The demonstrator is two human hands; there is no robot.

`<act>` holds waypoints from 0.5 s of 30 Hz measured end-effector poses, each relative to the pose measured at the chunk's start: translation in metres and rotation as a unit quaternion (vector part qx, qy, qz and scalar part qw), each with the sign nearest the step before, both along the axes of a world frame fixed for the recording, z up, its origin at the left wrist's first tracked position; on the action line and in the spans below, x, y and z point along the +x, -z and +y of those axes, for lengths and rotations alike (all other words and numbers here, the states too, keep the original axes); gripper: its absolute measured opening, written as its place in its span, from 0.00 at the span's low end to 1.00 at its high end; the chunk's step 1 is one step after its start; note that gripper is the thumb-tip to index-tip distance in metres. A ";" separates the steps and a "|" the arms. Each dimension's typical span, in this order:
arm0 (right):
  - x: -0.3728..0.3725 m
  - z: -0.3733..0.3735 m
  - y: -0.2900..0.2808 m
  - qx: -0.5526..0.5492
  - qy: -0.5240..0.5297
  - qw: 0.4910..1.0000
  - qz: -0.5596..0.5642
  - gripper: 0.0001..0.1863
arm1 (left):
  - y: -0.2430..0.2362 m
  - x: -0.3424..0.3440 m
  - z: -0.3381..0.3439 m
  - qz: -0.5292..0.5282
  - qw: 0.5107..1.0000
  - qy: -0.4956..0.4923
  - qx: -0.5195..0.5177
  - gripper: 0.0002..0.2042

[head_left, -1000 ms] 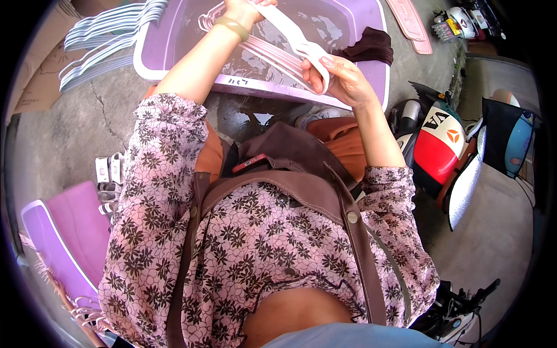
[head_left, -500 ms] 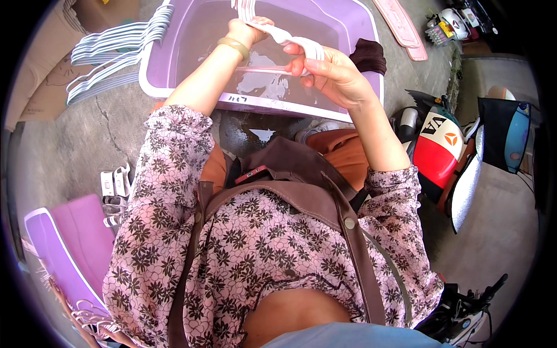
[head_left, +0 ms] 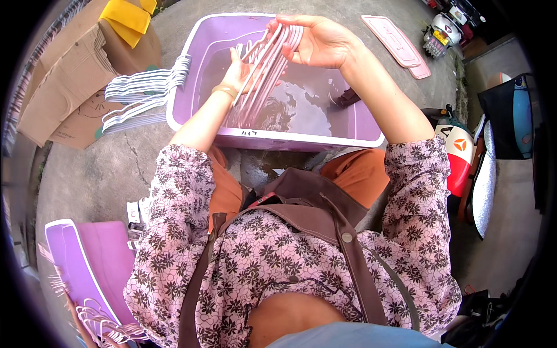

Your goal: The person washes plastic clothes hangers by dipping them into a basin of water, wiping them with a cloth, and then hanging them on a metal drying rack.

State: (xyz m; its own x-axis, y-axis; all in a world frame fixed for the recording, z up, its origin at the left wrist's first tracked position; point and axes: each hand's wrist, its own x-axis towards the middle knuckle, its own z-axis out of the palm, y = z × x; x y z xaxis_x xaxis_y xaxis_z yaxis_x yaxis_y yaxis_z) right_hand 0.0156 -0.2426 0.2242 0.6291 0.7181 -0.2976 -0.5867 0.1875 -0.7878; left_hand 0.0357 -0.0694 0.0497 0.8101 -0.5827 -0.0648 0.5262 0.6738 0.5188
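A bundle of pale pink clothes hangers point(head_left: 264, 78) slants over the grey, cloudy water in a purple tub point(head_left: 290, 139) with a white rim. My right hand point(head_left: 325, 43) grips the bundle's upper end between thumb and fingers. Lower on the left, my left hand point(head_left: 241, 75) holds the bundle from beneath, its fingers partly hidden behind the hangers. The bundle's lower end reaches down near the water by the tub's front wall. Inside the tub's right side, a dark maroon cloth point(head_left: 346, 98) lies partly in the water.
Several white hangers point(head_left: 139, 93) hang on the tub's left rim. Cardboard boxes point(head_left: 69, 81) and a yellow bag point(head_left: 129, 20) stand at far left. A pink lid point(head_left: 391, 43) lies at far right. Near left is another purple tub point(head_left: 87, 261) with hangers beside it; a scooter point(head_left: 461, 156) stands right.
Both hands have come together on the bundle of hangers, now upright-slanted over the tub. The maroon cloth no longer hangs over the right rim. The view has shifted.
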 end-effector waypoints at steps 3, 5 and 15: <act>0.005 0.002 0.005 0.016 -0.015 1.000 0.022 0.12 | -0.013 -0.003 0.007 -0.078 0.989 0.107 0.068 0.53; 0.010 0.002 0.009 0.027 -0.012 0.999 0.031 0.13 | -0.014 0.004 0.014 -0.149 0.965 0.179 0.118 0.54; 0.072 -0.035 0.010 0.092 0.063 0.983 0.146 0.38 | -0.064 0.010 -0.005 -0.324 0.887 0.131 0.303 0.10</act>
